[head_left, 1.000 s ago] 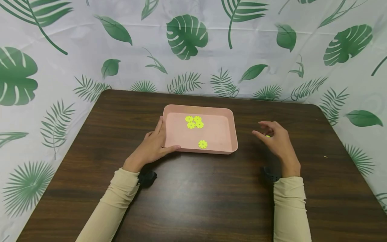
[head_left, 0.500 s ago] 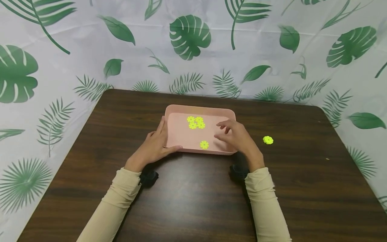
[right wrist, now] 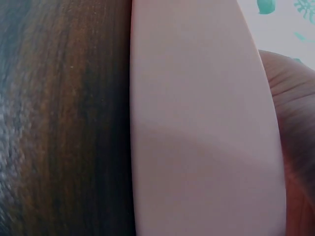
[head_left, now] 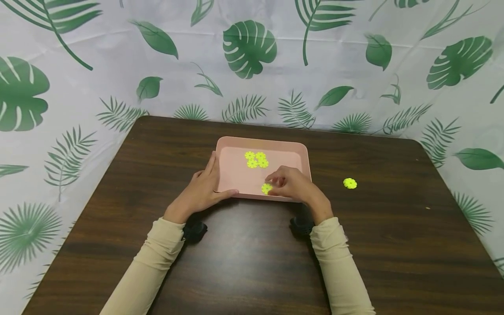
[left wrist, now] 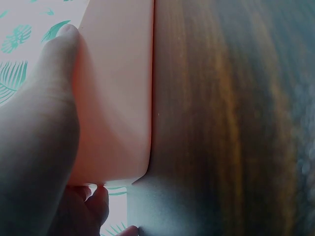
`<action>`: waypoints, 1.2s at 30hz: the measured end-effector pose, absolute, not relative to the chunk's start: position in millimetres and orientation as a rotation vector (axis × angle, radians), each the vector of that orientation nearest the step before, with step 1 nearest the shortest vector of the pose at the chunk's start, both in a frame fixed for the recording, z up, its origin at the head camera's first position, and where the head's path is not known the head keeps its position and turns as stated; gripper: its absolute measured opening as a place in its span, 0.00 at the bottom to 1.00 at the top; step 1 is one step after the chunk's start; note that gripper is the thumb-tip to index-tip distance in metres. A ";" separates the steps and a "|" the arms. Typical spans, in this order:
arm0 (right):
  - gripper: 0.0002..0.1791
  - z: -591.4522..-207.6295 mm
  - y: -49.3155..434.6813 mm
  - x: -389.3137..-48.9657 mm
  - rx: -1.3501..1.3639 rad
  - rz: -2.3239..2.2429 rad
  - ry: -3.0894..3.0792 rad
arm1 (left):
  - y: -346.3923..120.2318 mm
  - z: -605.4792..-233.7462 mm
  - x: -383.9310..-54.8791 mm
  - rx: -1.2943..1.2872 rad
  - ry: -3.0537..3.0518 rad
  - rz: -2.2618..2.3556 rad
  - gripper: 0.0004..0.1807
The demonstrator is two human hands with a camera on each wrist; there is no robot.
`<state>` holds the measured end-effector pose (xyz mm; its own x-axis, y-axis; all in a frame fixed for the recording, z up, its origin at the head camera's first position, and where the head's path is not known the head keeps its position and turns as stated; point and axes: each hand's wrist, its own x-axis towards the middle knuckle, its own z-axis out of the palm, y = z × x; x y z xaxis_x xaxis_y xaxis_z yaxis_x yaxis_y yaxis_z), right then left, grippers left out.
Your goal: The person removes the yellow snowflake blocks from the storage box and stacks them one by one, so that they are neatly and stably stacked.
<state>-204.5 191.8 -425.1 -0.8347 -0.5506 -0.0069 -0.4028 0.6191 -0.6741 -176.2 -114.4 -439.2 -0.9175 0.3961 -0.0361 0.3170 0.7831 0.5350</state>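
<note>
A pink tray [head_left: 242,179] lies on the table with several yellow notched discs [head_left: 257,159] grouped toward its back. One more yellow notched disc [head_left: 266,188] is near the tray's front wall. My right hand [head_left: 294,183] reaches over the front right of the tray, thumb and bent fingertips apart right at this single disc. In the right wrist view the tray's front wall hides those fingertips. At the tray's front left corner, my left hand [head_left: 198,190] is spread, its thumb along the front rim and fingers against the left side.
A yellow notched piece [head_left: 350,183] lies on the brown wooden table [head_left: 244,262], right of the tray. A small pale speck [head_left: 427,208] is farther right. Behind the table hangs a white cloth [head_left: 177,65] with green leaf prints.
My right hand has left the yellow piece on the right and moved left into the tray, then down to the single disc. My left hand stays at the tray's corner.
</note>
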 end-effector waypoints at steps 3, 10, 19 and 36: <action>0.17 -425.4 192.0 -203.4 -0.793 -1.024 2.612 | -114.2 -439.0 -175.8 0.575 2.833 0.796 0.67; 0.17 -425.9 191.9 -202.9 -0.781 -1.028 2.591 | -113.9 -439.4 -176.1 0.576 2.830 0.802 0.66; 0.18 -426.7 189.5 -203.9 -0.799 -0.982 2.621 | -113.9 -440.1 -176.0 0.571 2.831 0.798 0.67; 0.19 -427.1 188.3 -203.7 -0.737 -0.972 2.615 | -113.7 -442.3 -177.0 0.589 2.855 0.788 0.67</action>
<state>-203.7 188.3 -427.1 -0.8391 -0.5408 -0.0598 -0.3704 0.6483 -0.6652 -177.0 -113.7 -442.3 -0.9167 0.3993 -0.0132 0.3360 0.7883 0.5154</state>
